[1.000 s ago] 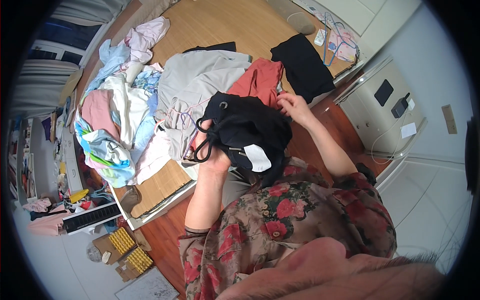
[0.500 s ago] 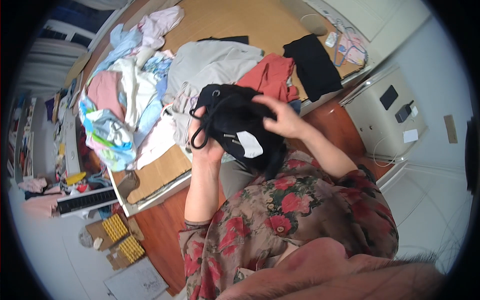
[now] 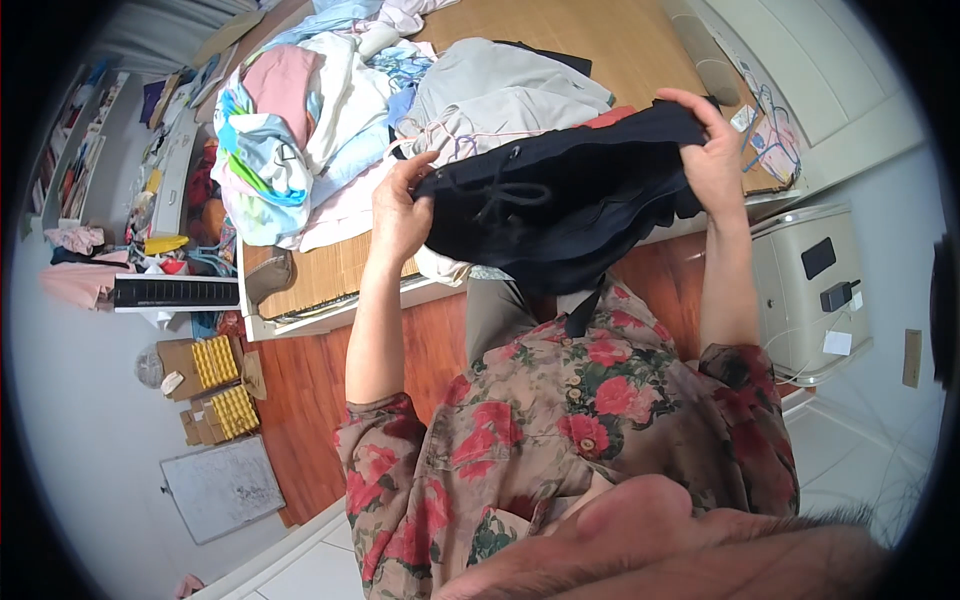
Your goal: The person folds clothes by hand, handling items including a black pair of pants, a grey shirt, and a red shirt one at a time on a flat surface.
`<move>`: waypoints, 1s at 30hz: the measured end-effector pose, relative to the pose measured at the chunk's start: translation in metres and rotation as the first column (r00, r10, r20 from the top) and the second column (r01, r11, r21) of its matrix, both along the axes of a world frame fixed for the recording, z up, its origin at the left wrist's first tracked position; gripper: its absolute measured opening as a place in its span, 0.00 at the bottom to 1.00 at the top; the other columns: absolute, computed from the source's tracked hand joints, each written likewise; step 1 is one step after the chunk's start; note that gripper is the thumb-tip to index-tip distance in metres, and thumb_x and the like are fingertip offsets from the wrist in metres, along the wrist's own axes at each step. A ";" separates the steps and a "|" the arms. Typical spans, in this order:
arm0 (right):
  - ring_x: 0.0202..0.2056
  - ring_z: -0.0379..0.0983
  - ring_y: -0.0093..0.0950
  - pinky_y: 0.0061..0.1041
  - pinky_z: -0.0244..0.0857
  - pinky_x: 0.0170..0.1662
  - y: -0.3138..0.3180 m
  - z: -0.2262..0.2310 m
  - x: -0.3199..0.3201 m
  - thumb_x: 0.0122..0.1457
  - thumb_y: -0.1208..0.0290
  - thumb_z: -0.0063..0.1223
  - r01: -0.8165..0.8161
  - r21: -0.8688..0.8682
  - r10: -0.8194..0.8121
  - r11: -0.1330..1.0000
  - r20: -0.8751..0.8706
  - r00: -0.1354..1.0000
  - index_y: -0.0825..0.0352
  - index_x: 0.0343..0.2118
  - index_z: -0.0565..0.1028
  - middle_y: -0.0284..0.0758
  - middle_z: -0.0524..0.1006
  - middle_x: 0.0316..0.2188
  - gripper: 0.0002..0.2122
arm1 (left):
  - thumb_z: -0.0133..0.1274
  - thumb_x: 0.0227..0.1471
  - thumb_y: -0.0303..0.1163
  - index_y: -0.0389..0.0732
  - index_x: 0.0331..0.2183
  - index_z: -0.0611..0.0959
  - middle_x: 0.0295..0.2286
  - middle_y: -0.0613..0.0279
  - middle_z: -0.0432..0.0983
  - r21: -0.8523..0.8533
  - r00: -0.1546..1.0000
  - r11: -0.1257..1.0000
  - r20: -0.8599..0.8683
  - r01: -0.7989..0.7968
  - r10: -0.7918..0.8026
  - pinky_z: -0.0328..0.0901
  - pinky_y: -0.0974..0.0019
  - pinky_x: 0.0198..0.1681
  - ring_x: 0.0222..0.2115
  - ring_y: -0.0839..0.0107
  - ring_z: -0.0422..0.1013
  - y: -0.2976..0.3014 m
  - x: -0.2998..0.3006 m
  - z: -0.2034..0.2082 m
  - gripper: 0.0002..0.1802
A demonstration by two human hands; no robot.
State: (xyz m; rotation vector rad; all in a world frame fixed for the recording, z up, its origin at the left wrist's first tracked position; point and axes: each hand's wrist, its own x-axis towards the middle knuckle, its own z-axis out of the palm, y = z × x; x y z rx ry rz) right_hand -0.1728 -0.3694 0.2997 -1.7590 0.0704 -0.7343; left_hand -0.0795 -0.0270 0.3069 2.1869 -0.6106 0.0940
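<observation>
A: Where do we have the black garment [image 3: 570, 185]?
B: Up off the bed top [image 3: 312, 288], stretched sideways between our 2 hands, in front of the floral shirt [image 3: 540, 425].

A: How are our fingers set?
B: Our left hand [image 3: 403, 212] is closed on the garment's left end, with thumb and fingers pinching the edge near the drawstring [image 3: 510, 193]. Our right hand [image 3: 715, 170] grips the other end, its index finger reaching along the upper edge. Some fingertips are behind the cloth, so we cannot tell exactly how tightly they press.

A: Why hold it at 2 far ends?
B: We judge that this keeps the upper edge taut, while the looser cloth sags below by its own weight. It also leaves the drawstring bow and an eyelet [image 3: 516, 152] exposed, facing us.

A: And the other clothes?
B: The grey garment [image 3: 485, 90] lies beyond on the bed, with a bit of red cloth [image 3: 608, 118] showing just past the black edge. The mixed pile [image 3: 300, 110] sits off to our left, which seems to leave our hands room to spread.
</observation>
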 end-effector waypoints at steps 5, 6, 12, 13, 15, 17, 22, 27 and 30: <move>0.36 0.71 0.19 0.15 0.64 0.42 0.006 0.047 -0.012 0.48 0.88 0.43 -0.044 0.121 0.031 0.992 0.104 0.994 0.70 0.42 0.76 0.31 0.77 0.34 0.18 | 0.44 0.44 0.11 0.34 0.42 0.79 0.39 0.57 0.77 -0.249 0.996 0.968 -0.090 -0.015 -0.008 0.64 0.70 0.48 0.42 0.71 0.72 0.022 0.016 0.004 0.21; 0.36 0.71 0.19 0.16 0.64 0.43 0.008 0.052 -0.015 0.47 0.88 0.42 -0.025 0.091 0.017 0.995 0.095 0.995 0.69 0.44 0.75 0.31 0.76 0.33 0.20 | 0.44 0.44 0.11 0.34 0.42 0.79 0.39 0.57 0.77 -0.253 0.996 0.967 -0.086 -0.023 0.001 0.64 0.70 0.48 0.42 0.71 0.72 0.022 0.014 0.007 0.21; 0.40 0.73 0.26 0.22 0.63 0.47 0.007 0.065 -0.025 0.44 0.82 0.46 -0.362 -0.470 0.287 0.805 -0.226 0.931 0.67 0.44 0.74 0.36 0.77 0.37 0.20 | 0.43 0.44 0.12 0.32 0.40 0.80 0.35 0.57 0.78 -0.567 0.974 0.816 -0.225 -0.112 -0.022 0.66 0.74 0.43 0.35 0.74 0.73 0.034 0.012 0.018 0.19; 0.41 0.73 0.26 0.23 0.63 0.47 0.011 0.071 -0.027 0.45 0.81 0.48 -0.357 -0.494 0.259 0.793 -0.258 0.931 0.68 0.43 0.74 0.36 0.77 0.38 0.18 | 0.45 0.47 0.14 0.31 0.40 0.80 0.35 0.59 0.78 -0.656 0.969 0.745 -0.240 -0.118 -0.057 0.66 0.74 0.43 0.35 0.75 0.73 0.037 0.014 0.019 0.17; 0.42 0.73 0.26 0.22 0.63 0.47 0.007 0.082 -0.025 0.48 0.78 0.51 -0.049 -0.397 0.018 0.917 -0.080 0.997 0.68 0.41 0.76 0.36 0.78 0.38 0.15 | 0.48 0.50 0.17 0.32 0.40 0.80 0.35 0.60 0.78 -0.703 0.971 0.702 -0.227 -0.114 -0.070 0.65 0.75 0.44 0.36 0.75 0.72 0.029 0.025 0.030 0.14; 0.32 0.74 0.22 0.21 0.66 0.39 -0.005 0.087 0.001 0.52 0.74 0.53 0.191 -0.368 -0.117 0.910 0.213 0.970 0.67 0.39 0.77 0.35 0.79 0.28 0.11 | 0.50 0.52 0.22 0.34 0.39 0.81 0.31 0.64 0.77 -0.646 0.997 0.762 -0.077 -0.046 -0.005 0.64 0.78 0.37 0.31 0.81 0.70 0.009 0.027 0.054 0.11; 0.42 0.73 0.22 0.19 0.63 0.48 -0.005 0.109 0.040 0.56 0.77 0.50 0.292 -0.262 -0.211 0.920 0.298 0.931 0.70 0.43 0.76 0.34 0.79 0.38 0.11 | 0.54 0.53 0.31 0.33 0.37 0.82 0.23 0.66 0.77 -0.401 0.925 0.913 0.309 -0.082 0.219 0.63 0.78 0.26 0.22 0.84 0.68 -0.002 0.081 0.080 0.11; 0.21 0.64 0.21 0.22 0.62 0.28 -0.007 0.080 0.030 0.53 0.66 0.54 0.050 -0.515 -0.011 0.855 0.078 0.997 0.67 0.41 0.76 0.36 0.76 0.22 0.14 | 0.54 0.52 0.29 0.32 0.35 0.82 0.27 0.62 0.79 -0.621 1.000 0.784 -0.013 -0.022 0.017 0.66 0.76 0.29 0.26 0.78 0.72 0.012 0.090 0.081 0.10; 0.28 0.72 0.34 0.30 0.65 0.34 0.003 0.052 0.035 0.52 0.65 0.53 -0.315 -0.612 0.116 0.726 -0.342 0.932 0.71 0.37 0.75 0.44 0.77 0.28 0.15 | 0.51 0.51 0.26 0.33 0.35 0.81 0.29 0.60 0.79 -0.723 0.952 0.680 -0.279 -0.122 -0.125 0.68 0.74 0.31 0.28 0.75 0.74 0.010 0.072 0.076 0.09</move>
